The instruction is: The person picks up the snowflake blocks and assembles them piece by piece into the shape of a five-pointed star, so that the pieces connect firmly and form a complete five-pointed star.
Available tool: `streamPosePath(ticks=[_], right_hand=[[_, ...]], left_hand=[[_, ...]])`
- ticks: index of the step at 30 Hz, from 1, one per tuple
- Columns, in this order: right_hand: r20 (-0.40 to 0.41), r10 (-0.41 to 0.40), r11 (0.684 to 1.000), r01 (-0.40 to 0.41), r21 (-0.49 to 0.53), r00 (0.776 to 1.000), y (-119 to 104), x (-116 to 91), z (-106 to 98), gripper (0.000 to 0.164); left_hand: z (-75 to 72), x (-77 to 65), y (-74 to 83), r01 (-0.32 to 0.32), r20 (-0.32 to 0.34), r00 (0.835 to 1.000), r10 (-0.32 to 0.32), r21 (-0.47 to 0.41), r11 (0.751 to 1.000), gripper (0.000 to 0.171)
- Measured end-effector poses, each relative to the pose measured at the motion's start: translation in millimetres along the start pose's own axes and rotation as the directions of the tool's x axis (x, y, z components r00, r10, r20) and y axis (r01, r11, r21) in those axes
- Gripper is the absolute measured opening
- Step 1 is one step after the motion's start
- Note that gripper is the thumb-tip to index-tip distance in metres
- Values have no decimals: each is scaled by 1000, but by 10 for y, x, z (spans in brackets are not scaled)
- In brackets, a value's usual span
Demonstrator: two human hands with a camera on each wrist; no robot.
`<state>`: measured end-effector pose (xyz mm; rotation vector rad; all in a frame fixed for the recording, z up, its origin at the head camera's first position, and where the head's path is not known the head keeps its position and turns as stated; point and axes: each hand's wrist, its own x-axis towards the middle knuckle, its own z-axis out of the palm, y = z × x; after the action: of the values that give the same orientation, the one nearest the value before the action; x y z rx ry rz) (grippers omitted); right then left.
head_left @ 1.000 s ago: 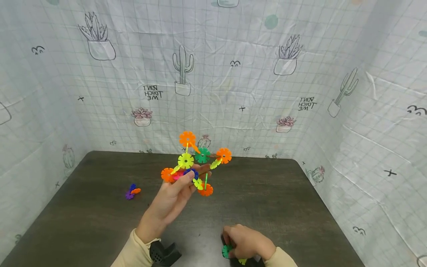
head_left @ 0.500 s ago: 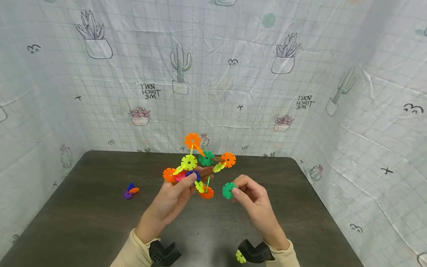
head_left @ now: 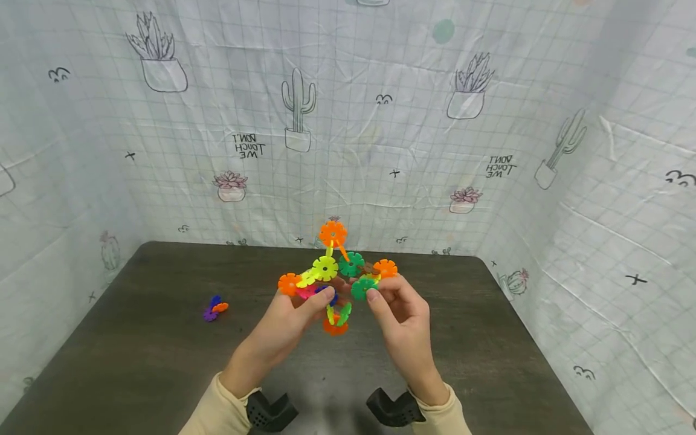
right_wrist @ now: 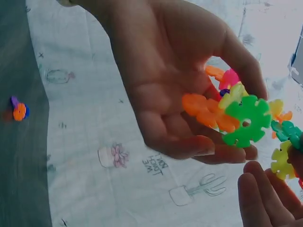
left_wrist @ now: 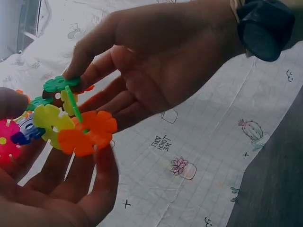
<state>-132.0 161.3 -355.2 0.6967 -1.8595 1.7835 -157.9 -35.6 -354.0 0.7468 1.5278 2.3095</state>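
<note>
Above the table, my left hand [head_left: 290, 323] grips a ring of joined plastic snowflake discs [head_left: 325, 268] in yellow, orange, green, pink, blue and brown. Its thumb presses on the blue disc [left_wrist: 28, 131]. Between thumb and index finger, my right hand [head_left: 405, 323] pinches a green snowflake disc [head_left: 364, 289] at the right side of the ring. In the left wrist view that green disc [left_wrist: 57, 83] lies close over a light green disc [left_wrist: 73, 103], which stands edge-on in an orange disc [left_wrist: 89, 132]. The right wrist view shows this light green disc [right_wrist: 247, 121] face-on.
A small cluster of purple, blue and orange discs [head_left: 215, 308] lies on the dark table [head_left: 136, 362] at the left. Behind and to the sides hangs a white patterned cloth [head_left: 348, 121]. Each wrist bears a black camera mount [head_left: 270, 412].
My right hand picked the green disc off the near part of the table and carried it up and leftward to the ring. My left hand has shifted slightly right with the ring.
</note>
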Motion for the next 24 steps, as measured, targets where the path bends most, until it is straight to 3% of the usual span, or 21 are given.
streamPosePath(ticks=[5,8,15,20,24], right_hand=[[47,-107,994,108,-6,993,-21,8,-26,2],[52,-131,991,132,-11,990,-18,4,-38,6],[64,-157,987,159,-24,986,-1,-9,-65,13],[79,-146,989,147,-17,986,11,-18,-86,16],[88,-150,988,153,-21,985,23,-19,-94,15]], left_hand=[[2,5,26,69,25,997,-70,38,997,44],[2,4,26,104,49,993,-106,42,994,44],[12,-7,21,109,120,987,-107,-14,994,35],[13,-16,12,109,79,991,-112,39,993,36],[9,-29,-2,67,79,994,-76,105,992,39]])
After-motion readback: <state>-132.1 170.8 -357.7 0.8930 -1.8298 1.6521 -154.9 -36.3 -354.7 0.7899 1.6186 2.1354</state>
